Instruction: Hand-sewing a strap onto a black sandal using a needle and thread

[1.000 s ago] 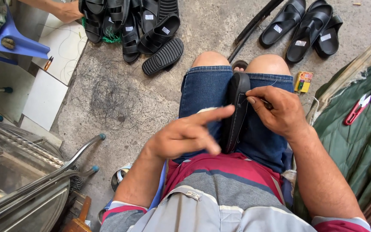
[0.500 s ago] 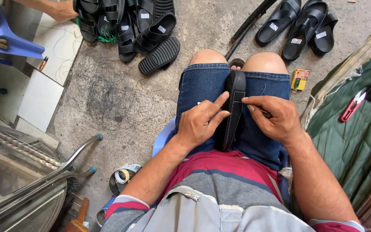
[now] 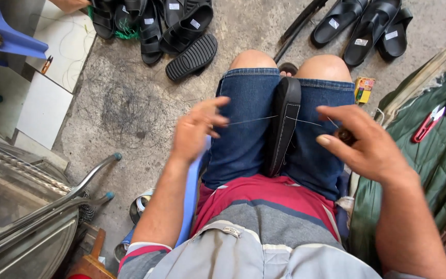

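Note:
A black sandal sole (image 3: 283,124) stands on edge, clamped between my thighs in blue denim shorts. A thin thread (image 3: 254,120) runs through it and stretches out to both sides. My left hand (image 3: 198,129) pinches the left end of the thread, out past my left thigh. My right hand (image 3: 361,142) holds the right end together with a small dark-handled tool, out past my right thigh. Both hands are spread apart from the sole.
Black sandals (image 3: 176,26) lie heaped on the concrete floor ahead, with several more sandals (image 3: 367,28) at the upper right. Red snips (image 3: 428,123) rest on green cloth at the right. A small yellow box (image 3: 364,89) lies by my knee. Metal frames (image 3: 37,206) and white tiles (image 3: 42,108) stand on the left.
Both hands were close together on the sole. Now they have drawn apart sideways, stretching the thread taut on each side of it.

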